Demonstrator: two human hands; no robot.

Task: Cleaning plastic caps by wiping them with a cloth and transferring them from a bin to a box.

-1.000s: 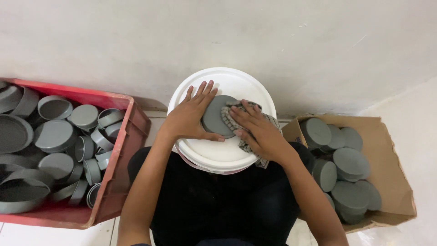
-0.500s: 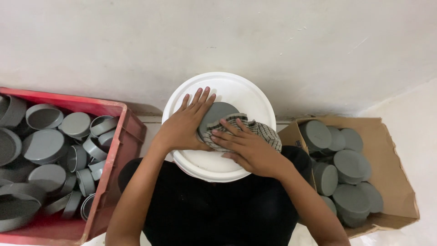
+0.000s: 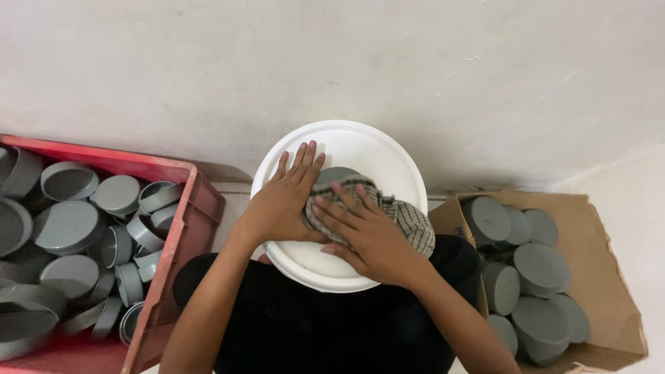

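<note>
**Both hands pressed on a grey cap atop the white lid**

My left hand (image 3: 280,204) lies flat with its fingers together and stretched forward, the palm bearing down on the white bucket lid (image 3: 367,149) and its fingertips against the edge of a round grey cap (image 3: 334,175). My right hand (image 3: 364,232) comes in from the other side, fingers spread, pressing a checked cloth (image 3: 409,221) down over that cap. The cloth bunches under my palm and trails off toward my right wrist. Neither hand pinches anything; both press flat. Only a sliver of the cap shows just beyond my knuckles, between the two hands.

Both forearms angle inward from my body, elbows wide, over my dark lap.

Well off to the left of my left hand stands a red plastic crate (image 3: 197,201), heaped with loose grey caps (image 3: 66,225) lying every way, some open side up. To the right of my right arm sits a plain brown cardboard box (image 3: 603,228), flaps open, holding more grey caps (image 3: 537,266) stacked flat side up. A pale wall stands beyond the lid.
</note>
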